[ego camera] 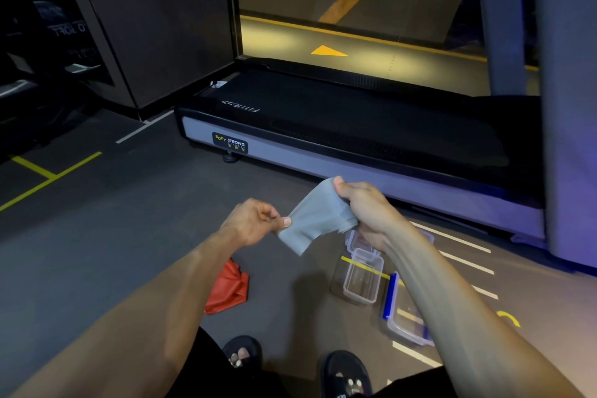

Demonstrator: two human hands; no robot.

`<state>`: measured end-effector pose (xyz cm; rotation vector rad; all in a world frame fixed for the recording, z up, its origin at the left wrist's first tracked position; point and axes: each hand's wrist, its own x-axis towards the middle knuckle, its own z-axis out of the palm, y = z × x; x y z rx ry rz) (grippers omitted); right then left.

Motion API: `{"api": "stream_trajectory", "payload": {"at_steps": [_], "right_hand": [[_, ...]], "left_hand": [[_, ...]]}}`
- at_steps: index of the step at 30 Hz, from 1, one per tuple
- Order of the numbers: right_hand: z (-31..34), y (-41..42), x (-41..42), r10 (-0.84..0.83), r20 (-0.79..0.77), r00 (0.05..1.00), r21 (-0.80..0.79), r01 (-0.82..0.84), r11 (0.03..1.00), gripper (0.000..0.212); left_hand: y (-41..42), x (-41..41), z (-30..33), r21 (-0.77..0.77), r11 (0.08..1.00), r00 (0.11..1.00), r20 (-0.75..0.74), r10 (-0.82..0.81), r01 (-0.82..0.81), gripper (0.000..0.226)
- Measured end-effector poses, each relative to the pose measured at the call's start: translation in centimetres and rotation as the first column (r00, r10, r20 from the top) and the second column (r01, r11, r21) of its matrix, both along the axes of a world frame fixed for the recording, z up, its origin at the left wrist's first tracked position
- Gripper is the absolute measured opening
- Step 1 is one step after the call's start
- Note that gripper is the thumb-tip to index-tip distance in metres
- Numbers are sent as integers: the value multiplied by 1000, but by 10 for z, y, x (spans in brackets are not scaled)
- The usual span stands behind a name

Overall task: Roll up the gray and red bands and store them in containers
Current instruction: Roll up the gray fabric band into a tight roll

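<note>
We pinch the soft gray stretch band (315,220) between left hand (255,223) and right hand (361,207), unrolled; the crumpled red band (231,289) and clear plastic containers (363,278) wait.

Dim gym: grey floor (129,236) with yellow lines, treadmill (339,132), window (355,3).

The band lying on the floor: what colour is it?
Red band, best seen in the head view.
</note>
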<state>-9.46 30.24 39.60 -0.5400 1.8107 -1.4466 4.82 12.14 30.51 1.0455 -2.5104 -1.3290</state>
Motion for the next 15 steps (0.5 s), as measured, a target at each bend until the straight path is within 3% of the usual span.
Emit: {"api": "stream_trajectory", "payload": {"at_steps": [3,6,11,15], "right_hand": [[3,-2,3,-8,61,998,18,7,1000,38],[2,-3,4,80,9,997,40,-81,996,41],[-8,-2,-1,-17,-58,998,45,20,999,54],[-9,1,-2,16,-22,1000,20,-16,1000,51]], "left_hand": [[2,-3,0,13,1000,1000,-1,-13,13,28],[4,-4,1,25,1000,1000,-7,-16,17,28],[6,-7,2,19,1000,1000,2,-14,14,28],[5,-6,2,-15,1000,1000,-1,-17,17,27]]}}
